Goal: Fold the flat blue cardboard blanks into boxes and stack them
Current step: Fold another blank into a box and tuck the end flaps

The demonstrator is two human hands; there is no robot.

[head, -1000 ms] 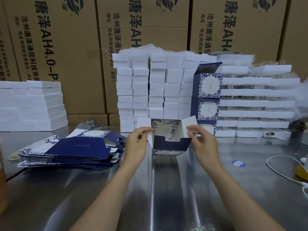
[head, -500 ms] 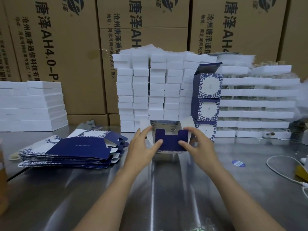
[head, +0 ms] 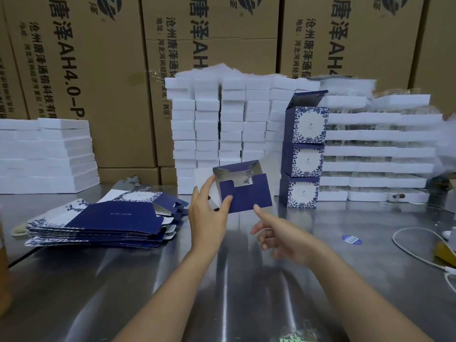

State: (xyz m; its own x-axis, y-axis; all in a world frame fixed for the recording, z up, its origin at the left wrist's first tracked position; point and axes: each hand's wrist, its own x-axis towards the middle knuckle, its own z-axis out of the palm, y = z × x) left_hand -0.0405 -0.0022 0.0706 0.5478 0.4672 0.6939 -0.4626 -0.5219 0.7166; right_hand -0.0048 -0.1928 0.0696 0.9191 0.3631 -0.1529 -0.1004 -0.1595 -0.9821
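Centre frame: my left hand (head: 209,215) pinched the half-folded box (head: 246,196) above the bench (head: 222,280), thumb on its blue flap. My right hand (head: 283,240) held nothing, fingers loose, forefinger just under the box. Best move, I reckoned: press the flaps flush till the tabs lock, then stack it on the finished boxes (head: 306,156), right of centre.

The pile of flat blanks (head: 103,220) lay on the counter (head: 123,280) at the left. Right of it, above the counter's middle, the half-folded box (head: 249,193) sat in the left grip (head: 209,213), with the right grip (head: 283,238) close before it. The stack of three folded boxes (head: 306,159) stood further right. Columns of blocks (head: 222,124) rose behind, slabs (head: 47,156) far left, trays (head: 377,154) far right, and cartons (head: 98,70) behind all. A cable (head: 414,245) lay near the right edge.
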